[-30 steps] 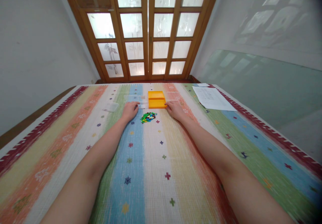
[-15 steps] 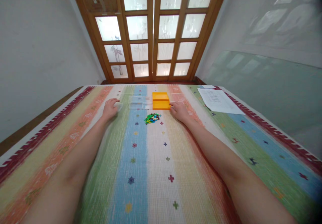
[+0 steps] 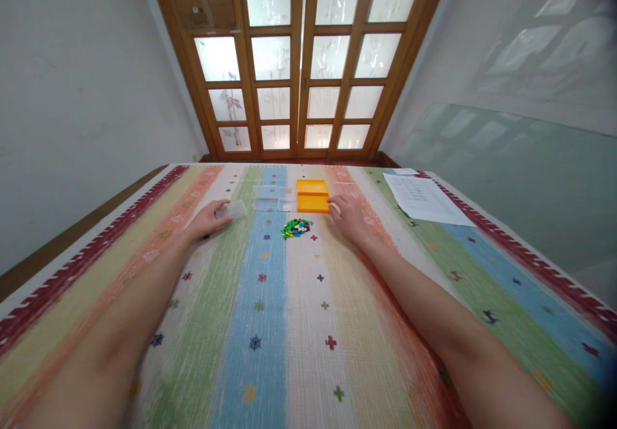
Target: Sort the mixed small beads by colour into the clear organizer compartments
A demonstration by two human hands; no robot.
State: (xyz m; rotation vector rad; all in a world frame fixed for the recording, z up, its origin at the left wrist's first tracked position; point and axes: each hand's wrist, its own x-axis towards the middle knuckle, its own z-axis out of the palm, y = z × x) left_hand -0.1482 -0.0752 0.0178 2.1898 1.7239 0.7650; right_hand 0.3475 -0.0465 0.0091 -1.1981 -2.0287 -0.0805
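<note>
My left hand [image 3: 206,220] rests on the striped cloth with its fingers closed round a small clear plastic box [image 3: 232,209], left of centre. My right hand [image 3: 348,213] lies by the right front corner of an orange tray [image 3: 312,196], its fingertips touching the tray's edge and its fingers curled. Between the two hands sits a small heap of tiny coloured pieces [image 3: 295,228], green, blue, yellow and black. Clear plastic boxes [image 3: 270,197] lie just left of the orange tray.
A striped cloth with small cross marks [image 3: 289,313] covers the whole table. A printed sheet of paper [image 3: 424,199] lies at the far right. Wooden doors with frosted glass panes [image 3: 299,62] stand behind the table, and a glass sheet leans on the right wall.
My left hand went from the clear boxes beside the tray out to the left, took hold of the small clear box, and drew it slightly nearer. My right hand stayed at the tray's corner.
</note>
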